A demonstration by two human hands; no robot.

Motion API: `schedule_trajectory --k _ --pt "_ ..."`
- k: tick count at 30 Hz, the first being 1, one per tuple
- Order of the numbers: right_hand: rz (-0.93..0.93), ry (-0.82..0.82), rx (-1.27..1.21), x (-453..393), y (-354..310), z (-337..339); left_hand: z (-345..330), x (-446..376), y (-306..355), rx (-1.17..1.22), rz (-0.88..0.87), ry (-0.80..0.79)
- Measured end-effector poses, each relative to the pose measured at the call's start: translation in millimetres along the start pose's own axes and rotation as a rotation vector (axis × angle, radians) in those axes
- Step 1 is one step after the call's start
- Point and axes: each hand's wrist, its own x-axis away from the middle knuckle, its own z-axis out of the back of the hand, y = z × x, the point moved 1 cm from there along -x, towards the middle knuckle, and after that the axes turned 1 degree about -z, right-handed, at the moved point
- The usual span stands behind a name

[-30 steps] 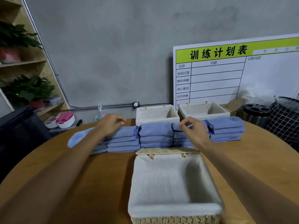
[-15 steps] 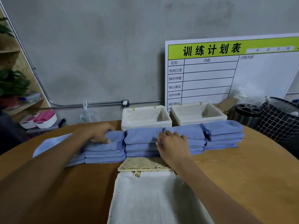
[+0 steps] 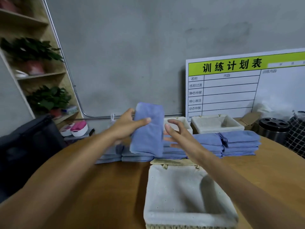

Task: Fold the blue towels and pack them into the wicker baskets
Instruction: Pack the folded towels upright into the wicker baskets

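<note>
Looking from near to far, I see a lined basket closest to me on the round table; its cloth liner holds nothing, and its wicker lid lies flat behind its far rim.

Above that far rim, both arms reach forward. My left hand grips a folded towel: the thumb lies across the near face and the fingers wrap behind the left edge. I hold this towel upright in the air, clear of the table, over the row of stacks. My right hand holds nothing; its fingers are spread and loosely bent, just beside the towel's right edge. I cannot tell whether a fingertip touches the cloth.

Behind the hands, the stacks of folded blue towels run side by side across the table. Beyond them stand two more baskets, lined and open.

Farther right, a metal cylinder stands beside a checked bin. A chart board leans on the grey wall. At far left, a shelf carries potted plants.
</note>
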Motion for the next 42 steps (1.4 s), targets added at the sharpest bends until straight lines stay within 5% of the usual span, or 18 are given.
schedule_trajectory --k 3,9,13,17,23,30,36,42 --pt "-0.037 -0.031 -0.115 24.8 -3.5 -10.1 -33.3 40.9 -3.8 0.198 0.151 -0.047" --pt "-0.169 0.020 -0.014 69.9 38.8 -4.6 -66.5 100.0 -35.3 0.124 0.295 -0.124" --pt "-0.191 -0.024 -0.006 84.3 62.2 -2.2 -57.1 116.4 -48.6 0.020 0.185 -0.240" --pt "-0.125 -0.048 0.162 78.6 85.8 -9.0 -63.1 119.8 -59.5 -0.428 -0.109 -0.186" --pt "-0.084 -0.087 0.470 70.5 93.1 -9.0 -79.3 112.5 -83.4 -0.637 -0.299 -0.209" --pt "-0.052 -0.239 0.706 66.2 97.3 -2.2 -86.9 107.6 -85.4 -0.835 -0.343 -0.316" --pt "0.236 -0.217 1.011 76.7 78.9 22.4 -63.8 100.0 -78.7 -1.004 -0.312 -0.523" --pt "0.056 -0.414 1.107 70.2 88.2 17.4 -69.8 102.7 -80.6 -1.216 -0.385 -0.557"
